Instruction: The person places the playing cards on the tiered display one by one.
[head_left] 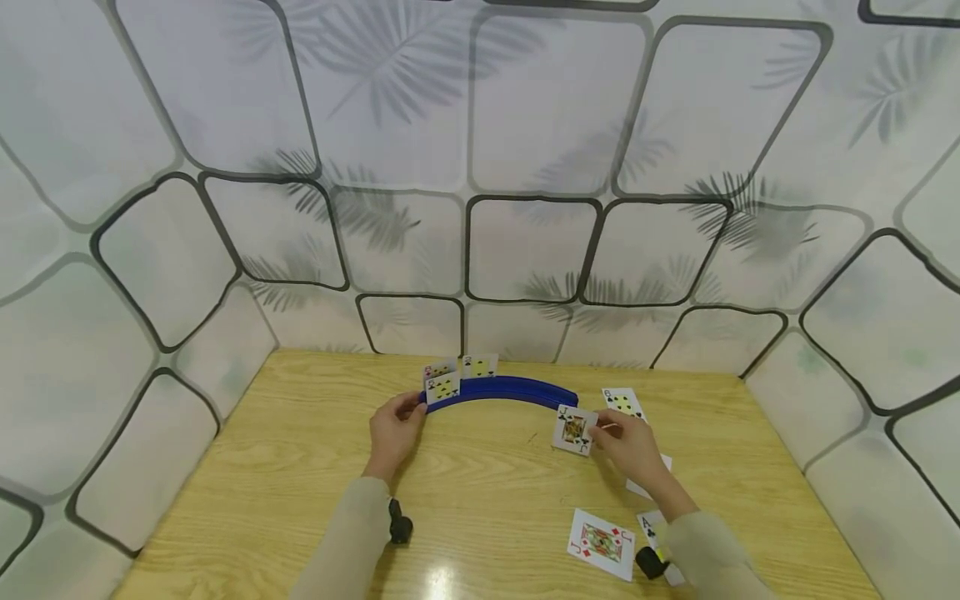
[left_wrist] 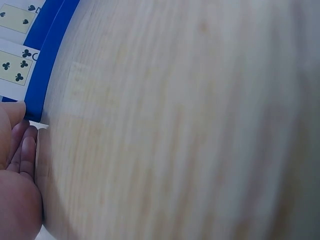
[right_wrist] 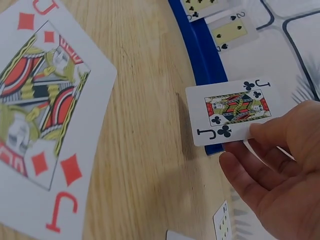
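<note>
A curved blue card holder [head_left: 517, 388] stands toward the back of the table. My left hand [head_left: 395, 433] grips its left end, thumb [left_wrist: 15, 111] right at the end of the rail below a clubs card [left_wrist: 15, 70]. In the right hand [head_left: 628, 446], a jack of clubs [right_wrist: 237, 107] is pinched at its edge between thumb and fingers. This card is face up, close in front of the holder's right end. Cards upright in the holder's left part include a two of spades [right_wrist: 231, 34] and, partly hidden behind the clubs card, another card [head_left: 439, 367].
A jack of diamonds [head_left: 602, 543] lies face up at the front right. Near the right sleeve are a partly covered ace [head_left: 651, 527], a six of clubs [head_left: 624, 402] and another half-hidden card [head_left: 637, 490]. Patterned fabric walls [head_left: 405, 250] enclose the wooden table [head_left: 480, 500].
</note>
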